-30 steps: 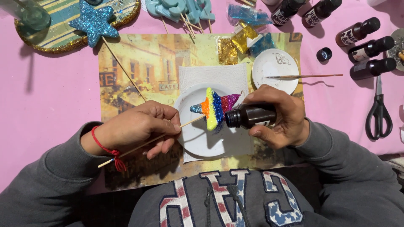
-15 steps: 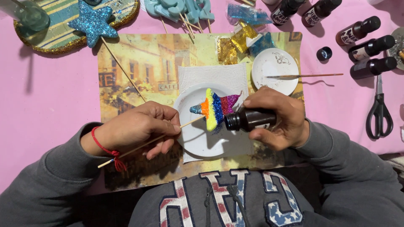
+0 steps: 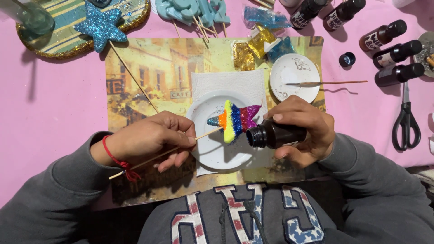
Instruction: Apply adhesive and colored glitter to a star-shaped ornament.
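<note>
The left hand (image 3: 151,138) pinches a thin wooden skewer (image 3: 158,152), keeping its rainbow-striped glitter star (image 3: 234,119) over the round white plate (image 3: 212,151), apparently so loose glitter falls there. The right hand (image 3: 300,133) is closed around a dark uncapped bottle (image 3: 275,135), tipped mouth-first toward the star. Farther off on the pink tabletop (image 3: 54,95) lie black-handled scissors (image 3: 406,124).

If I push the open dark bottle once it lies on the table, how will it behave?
The dark bottle in the right hand looks round, so it would probably roll. Its mouth is uncapped, so contents may spill. It seems small and light.
</note>
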